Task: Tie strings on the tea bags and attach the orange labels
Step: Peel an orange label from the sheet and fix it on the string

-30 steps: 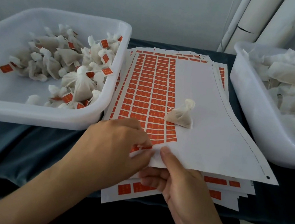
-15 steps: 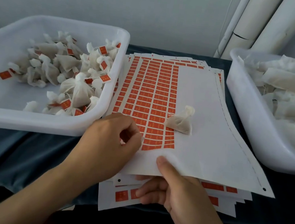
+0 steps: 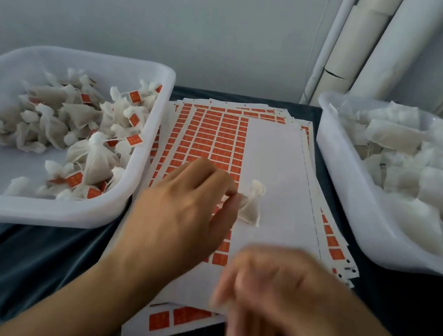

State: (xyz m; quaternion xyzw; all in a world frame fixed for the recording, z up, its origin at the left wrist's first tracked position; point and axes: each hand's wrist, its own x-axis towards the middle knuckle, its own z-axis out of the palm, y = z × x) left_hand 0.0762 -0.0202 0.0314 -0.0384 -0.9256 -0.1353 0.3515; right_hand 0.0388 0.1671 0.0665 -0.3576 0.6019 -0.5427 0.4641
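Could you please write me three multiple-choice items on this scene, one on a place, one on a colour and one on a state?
1. Where does the loose tea bag lie?
A. in the left bin
B. on the top label sheet
C. in the right bin

2. What colour are the labels?
A. blue
B. green
C. orange

3. What is the left hand doing?
A. reaching to the loose tea bag, fingers at its edge
B. resting in the right bin
C. lifting the left bin

Answers:
1 B, it lies on the white part of the sheet, between the bins.
2 C, the printed rows are orange.
3 A, its fingers meet the bag's left edge.
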